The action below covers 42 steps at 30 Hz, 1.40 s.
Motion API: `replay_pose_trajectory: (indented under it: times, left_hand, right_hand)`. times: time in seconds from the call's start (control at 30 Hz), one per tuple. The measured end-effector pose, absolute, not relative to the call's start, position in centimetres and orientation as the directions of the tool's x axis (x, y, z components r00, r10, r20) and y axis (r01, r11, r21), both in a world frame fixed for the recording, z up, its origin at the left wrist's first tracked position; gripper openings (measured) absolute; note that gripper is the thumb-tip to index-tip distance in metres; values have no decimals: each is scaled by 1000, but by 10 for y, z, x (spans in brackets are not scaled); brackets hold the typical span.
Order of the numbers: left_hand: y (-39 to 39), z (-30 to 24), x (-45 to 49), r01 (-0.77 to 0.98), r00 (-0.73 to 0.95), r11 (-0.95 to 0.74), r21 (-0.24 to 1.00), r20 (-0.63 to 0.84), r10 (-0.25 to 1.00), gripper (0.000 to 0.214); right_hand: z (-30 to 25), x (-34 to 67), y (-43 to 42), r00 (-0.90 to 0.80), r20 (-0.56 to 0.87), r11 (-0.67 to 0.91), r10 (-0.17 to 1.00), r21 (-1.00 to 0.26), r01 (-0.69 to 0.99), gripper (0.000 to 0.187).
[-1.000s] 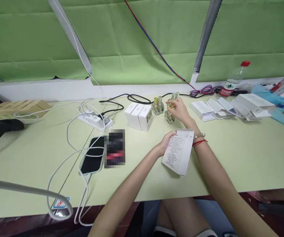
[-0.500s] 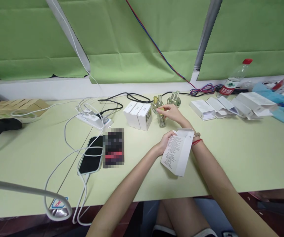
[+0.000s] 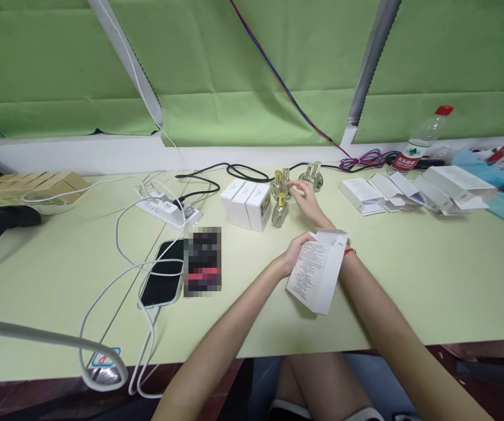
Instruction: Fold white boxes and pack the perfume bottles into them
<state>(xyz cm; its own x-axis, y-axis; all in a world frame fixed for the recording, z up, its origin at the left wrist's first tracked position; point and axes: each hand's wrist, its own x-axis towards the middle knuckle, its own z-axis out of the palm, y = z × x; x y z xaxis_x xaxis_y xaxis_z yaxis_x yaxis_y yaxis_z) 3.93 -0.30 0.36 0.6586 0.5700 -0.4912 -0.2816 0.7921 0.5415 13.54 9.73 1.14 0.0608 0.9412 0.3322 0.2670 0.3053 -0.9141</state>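
Since the earlier frames, the near gold-capped bottle (image 3: 279, 210) has shifted left to a place just beside the three white boxes (image 3: 254, 206), and the right hand (image 3: 308, 200), its fingertips at this bottle's cap half a second ago, has drawn off it to the right. With that bottle as the centre of the dial, it stands on the pale table (image 3: 431, 263). The right hand lies at two o'clock, fingers loosely parted and apart from the bottle, with nothing seen between them (whether a fingertip touches the silver-capped bottle (image 3: 286, 176) behind cannot be told). At twelve o'clock, close behind, are that bottle and a second gold-capped bottle (image 3: 277, 186); the pair of clear bottles (image 3: 316, 178) stands between one and two. At five o'clock the left hand (image 3: 294, 252) is closed on the upper edge of a white carton (image 3: 316, 275), held tilted, its printed side showing and a top flap raised. The white boxes stand side by side at nine o'clock, with a power strip (image 3: 164, 211) farther out. A phone (image 3: 164, 275) lies toward eight. Near three, well apart, lie opened cartons (image 3: 359, 194), with a red-capped water bottle (image 3: 410, 155) beyond, toward two.
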Motion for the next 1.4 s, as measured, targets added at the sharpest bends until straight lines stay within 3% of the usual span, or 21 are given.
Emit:
replay_pose_trajectory:
  times: [0.13,0.43,0.67,0.87,1.13,1.27,1.4]
  left_hand:
    - [-2,2,39,-238,653,784,573,-503,566,21]
    - [1,-3,39,-260,609,752,606,-502,614,17]
    - [2,-3,40,-286,588,745,603,-503,633,16]
    - [2,-3,40,-271,597,763,588,-519,612,17]
    - [1,-1,40,-268,603,772,576,-525,601,18]
    - [1,-1,41,-293,606,770,568,-512,608,17]
    - [2,-2,40,-329,606,762,557,-495,623,17]
  right_hand:
    - [-13,137,106,-52,460,421,887,-757,500,28]
    - [-38,130,111,-209,409,431,888,-587,686,41]
    - [-30,123,100,-211,400,386,892,-428,817,56]
    - [-30,127,99,-72,396,262,915,-448,855,61]
    - [-34,132,101,9,388,224,922,-551,804,55]
    - [-29,131,100,88,471,231,878,-576,784,53]
    - [-25,129,106,120,605,231,787,-470,852,45]
